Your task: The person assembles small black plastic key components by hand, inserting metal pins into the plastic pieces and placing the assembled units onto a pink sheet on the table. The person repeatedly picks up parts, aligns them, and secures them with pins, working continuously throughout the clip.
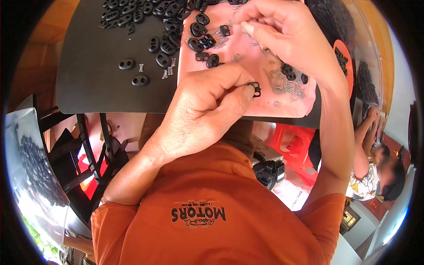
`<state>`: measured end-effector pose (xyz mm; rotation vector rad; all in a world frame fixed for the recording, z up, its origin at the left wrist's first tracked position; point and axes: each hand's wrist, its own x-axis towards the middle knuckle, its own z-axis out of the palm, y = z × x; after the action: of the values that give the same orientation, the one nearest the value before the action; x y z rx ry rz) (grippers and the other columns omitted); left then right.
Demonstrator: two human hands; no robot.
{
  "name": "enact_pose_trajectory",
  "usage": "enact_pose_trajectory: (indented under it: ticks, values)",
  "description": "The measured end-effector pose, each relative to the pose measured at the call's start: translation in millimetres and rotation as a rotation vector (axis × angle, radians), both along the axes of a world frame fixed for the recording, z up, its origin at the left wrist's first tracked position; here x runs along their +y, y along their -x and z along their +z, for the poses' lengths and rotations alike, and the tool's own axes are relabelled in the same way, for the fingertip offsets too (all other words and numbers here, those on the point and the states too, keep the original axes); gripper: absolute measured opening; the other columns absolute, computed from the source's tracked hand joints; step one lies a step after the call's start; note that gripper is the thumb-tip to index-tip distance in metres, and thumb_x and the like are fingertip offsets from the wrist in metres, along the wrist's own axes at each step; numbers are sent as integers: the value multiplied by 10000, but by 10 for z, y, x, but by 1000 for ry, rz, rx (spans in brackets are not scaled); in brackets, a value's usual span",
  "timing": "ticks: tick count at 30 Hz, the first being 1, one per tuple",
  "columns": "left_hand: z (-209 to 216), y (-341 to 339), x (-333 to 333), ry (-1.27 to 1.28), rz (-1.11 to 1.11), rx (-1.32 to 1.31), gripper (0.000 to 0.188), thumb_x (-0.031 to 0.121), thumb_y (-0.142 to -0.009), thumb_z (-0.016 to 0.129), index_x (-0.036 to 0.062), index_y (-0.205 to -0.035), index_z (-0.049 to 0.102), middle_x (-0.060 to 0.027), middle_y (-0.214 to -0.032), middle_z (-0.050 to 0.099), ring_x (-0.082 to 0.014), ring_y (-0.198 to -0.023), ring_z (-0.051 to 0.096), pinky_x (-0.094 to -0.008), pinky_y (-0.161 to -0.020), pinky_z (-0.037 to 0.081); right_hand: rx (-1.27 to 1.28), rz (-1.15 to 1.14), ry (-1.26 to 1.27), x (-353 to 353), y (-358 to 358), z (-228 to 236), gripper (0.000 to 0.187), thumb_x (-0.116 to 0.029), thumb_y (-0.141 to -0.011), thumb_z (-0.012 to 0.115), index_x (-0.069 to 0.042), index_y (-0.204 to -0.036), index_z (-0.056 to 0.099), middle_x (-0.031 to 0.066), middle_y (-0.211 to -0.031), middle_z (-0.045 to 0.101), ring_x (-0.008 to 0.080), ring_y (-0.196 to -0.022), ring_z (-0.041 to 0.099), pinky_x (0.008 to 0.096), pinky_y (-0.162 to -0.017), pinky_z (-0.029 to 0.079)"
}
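My left hand (210,104) is closed, with a small black cord lock part (255,89) pinched between thumb and forefinger near the table's front edge. Farther off and to the right, my right hand (282,33) is also closed, thumb and finger together above the springs; whatever it pinches is too small to make out. Beneath the hands lies a pink sheet (190,57), where a heap of small metal springs (285,84) spreads at the right. Black oval cord lock pieces with two holes, such as this one (212,60), lie along the sheet's left side.
More black cord lock pieces (128,13) cover the back of the dark table (88,57). A few springs (170,68) rest beside the sheet. A red plastic stool (293,143) stands below the table. Another person (369,176) is at the far right, and a clear bag (37,163) of black pieces is at left.
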<state>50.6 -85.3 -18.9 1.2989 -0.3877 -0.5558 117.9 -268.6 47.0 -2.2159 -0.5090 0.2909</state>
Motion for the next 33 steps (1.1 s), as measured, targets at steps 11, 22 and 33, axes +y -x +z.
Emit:
enact_pose_trajectory:
  ticks: [11,22,33]
  values:
    - [110,-44,-34,51,46,90,119,49,-930,541,-18,-833,555,38,-731,504,-26,-687,447,-187,-617,396,144,-141,-347,-124,612,-111,341,13,-900,440,37,-1237,491,-32,-677,476,17,-574,396,170,-518,321]
    - [146,-30,-77,59,41,176,102,54,-926,531,-15,-871,581,32,-744,517,-29,-689,449,-191,-603,384,205,-94,-388,-82,669,-137,269,-17,-917,473,21,-1179,521,-36,-746,534,-8,-597,414,164,-532,327]
    - [55,-32,-66,56,15,125,180,116,-923,556,-15,-1042,587,30,-847,573,-10,-708,493,-144,-617,392,222,-63,-386,-103,656,-137,256,-30,-925,473,15,-1173,521,-22,-808,575,-10,-611,419,163,-538,331]
